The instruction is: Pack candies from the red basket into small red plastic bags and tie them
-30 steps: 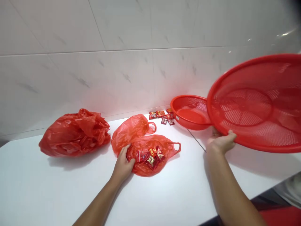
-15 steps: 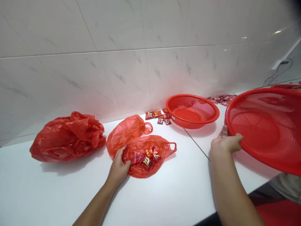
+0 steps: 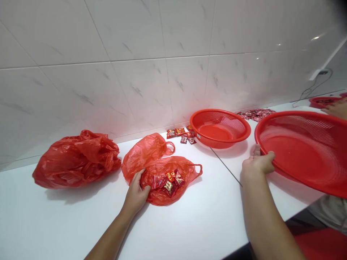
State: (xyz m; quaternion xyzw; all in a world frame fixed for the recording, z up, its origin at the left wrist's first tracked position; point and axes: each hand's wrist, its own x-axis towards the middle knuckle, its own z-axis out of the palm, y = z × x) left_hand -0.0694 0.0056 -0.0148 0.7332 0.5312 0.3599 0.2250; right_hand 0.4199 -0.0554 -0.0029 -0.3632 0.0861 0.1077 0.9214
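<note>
My left hand [image 3: 137, 189] grips the near-left edge of a thin red plastic bag [image 3: 187, 177], fingers on its side and thumb at the opening. Several small red and gold wrapped packets [image 3: 170, 184] lie in the bag's spread mouth. At the right, my right hand [image 3: 257, 162] holds the left rim of a large red mesh basket [image 3: 298, 155], thumb on the rim and fingers at its outer side. Tilted slightly, this basket shows a bare inside, and its right part runs out of view.
Another red mesh basket [image 3: 221, 139] stands near the wall, beside several loose packets [image 3: 180, 133]. A full, crumpled red bag [image 3: 77, 160] sits at the left. More packets [image 3: 257, 115] lie in a heap behind. A co-worker's hand [image 3: 337, 108] is by a far red basket [image 3: 322, 101].
The large basket in my right hand has come down and tilts less than before. My left hand stays on the bag. The co-worker's hand and far basket show more now.
</note>
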